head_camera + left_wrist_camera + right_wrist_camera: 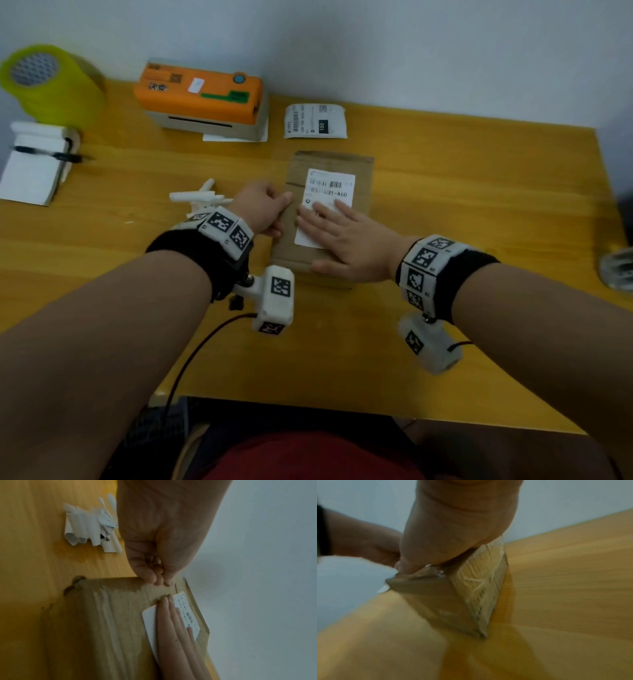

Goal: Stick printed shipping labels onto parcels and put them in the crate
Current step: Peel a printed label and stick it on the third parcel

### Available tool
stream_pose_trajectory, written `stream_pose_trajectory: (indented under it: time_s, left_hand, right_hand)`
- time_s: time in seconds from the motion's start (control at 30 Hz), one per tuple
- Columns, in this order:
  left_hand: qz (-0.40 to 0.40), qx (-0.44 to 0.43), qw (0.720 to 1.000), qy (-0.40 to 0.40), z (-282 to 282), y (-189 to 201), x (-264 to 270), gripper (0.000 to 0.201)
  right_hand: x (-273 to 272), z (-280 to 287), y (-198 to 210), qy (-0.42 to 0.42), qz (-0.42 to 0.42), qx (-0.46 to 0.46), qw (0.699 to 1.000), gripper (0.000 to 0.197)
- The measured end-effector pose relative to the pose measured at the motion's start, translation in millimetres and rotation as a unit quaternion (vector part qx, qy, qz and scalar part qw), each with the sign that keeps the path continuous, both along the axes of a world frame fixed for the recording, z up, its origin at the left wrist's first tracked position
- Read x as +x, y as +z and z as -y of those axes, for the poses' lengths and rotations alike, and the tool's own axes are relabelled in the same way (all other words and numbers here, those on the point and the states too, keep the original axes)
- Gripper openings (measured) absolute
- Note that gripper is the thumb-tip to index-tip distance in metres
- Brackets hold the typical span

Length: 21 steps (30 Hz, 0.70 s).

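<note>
A brown cardboard parcel (361, 171) lies flat mid-table, with a white shipping label (334, 181) on its top. My right hand (325, 219) lies flat on the label's near half, fingers straight and spread, pressing it down. My left hand (281, 212) is at the parcel's left edge, fingers curled and gripping that edge. In the left wrist view the curled fingertips (159, 581) touch the parcel (102, 622) beside the label (187, 616). The right wrist view shows the palm over the parcel (453, 601). No crate is in view.
An orange label printer (202, 99) stands at the back, a second printed label (315, 121) to its right. Peeled backing strips (198, 198) are piled left of my left hand. Yellow-green tape rolls (51, 82) and a notepad with pen (34, 164) sit far left.
</note>
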<state>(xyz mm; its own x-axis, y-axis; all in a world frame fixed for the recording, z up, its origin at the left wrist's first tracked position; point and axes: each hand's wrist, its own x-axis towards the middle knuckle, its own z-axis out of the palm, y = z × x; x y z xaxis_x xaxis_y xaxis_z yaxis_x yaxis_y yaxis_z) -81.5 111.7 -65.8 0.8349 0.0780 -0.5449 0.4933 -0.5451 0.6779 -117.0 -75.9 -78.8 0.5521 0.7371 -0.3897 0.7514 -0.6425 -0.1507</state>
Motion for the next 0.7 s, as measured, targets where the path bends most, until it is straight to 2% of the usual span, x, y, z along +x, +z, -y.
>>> stream_pose_trajectory:
  time_s: [0.1,0.13,0.2,0.23,0.27,0.33,0.4,0.43,0.53,0.6,0.7]
  left_hand:
    - [0.014,0.015,1.0,0.01,1.6,1.3,-3.7,0.023]
    - [0.021,0.026,0.999,0.008,2.8,3.7,-4.4,0.021]
    - [0.067,0.107,0.991,-0.034,6.1,9.0,-6.2,0.023]
    - [0.114,0.164,0.978,-0.067,8.5,10.2,-7.2,0.026]
    - [0.166,0.208,0.959,-0.1,12.1,11.3,-9.1,0.029]
    - [0.237,0.261,0.913,-0.203,22.6,8.0,-17.0,0.039]
    - [0.219,0.311,0.858,-0.346,33.2,-4.6,-28.0,0.051]
    - [0.191,0.33,0.84,-0.386,34.8,-11.3,-31.5,0.055]
    - [0.125,0.37,0.822,-0.415,24.4,-16.4,-31.3,0.068]
    - [0.108,0.397,0.806,-0.426,14.5,-10.8,-28.7,0.081]
    - [0.094,0.413,0.802,-0.422,8.2,-4.4,-24.9,0.091]
  right_hand:
    - [-16.0,2.1,7.4,0.082,-0.021,0.0,0.996,0.071]
    - [-18.7,3.1,13.4,0.078,-0.048,0.022,0.996,0.068]
    - [-19.1,5.5,24.9,-0.022,-0.094,0.124,0.988,0.061]
    - [-16.1,6.6,27.0,-0.088,-0.076,0.171,0.978,0.059]
    - [-12.3,7.0,25.5,-0.149,-0.034,0.19,0.97,0.056]
    - [-6.4,4.2,15.0,-0.249,0.031,0.146,0.957,0.056]
    - [-4.6,0.1,0.9,-0.309,0.029,0.072,0.948,0.059]
    - [-4.8,0.1,-4.0,-0.315,0.026,0.045,0.948,0.06]
    - [-2.9,13.4,-4.2,-0.278,0.027,-0.007,0.96,0.068]
    - [-0.8,25.4,1.6,-0.264,0.023,-0.03,0.964,0.072]
    - [-0.5,24.8,7.4,-0.258,0.049,-0.049,0.964,0.072]
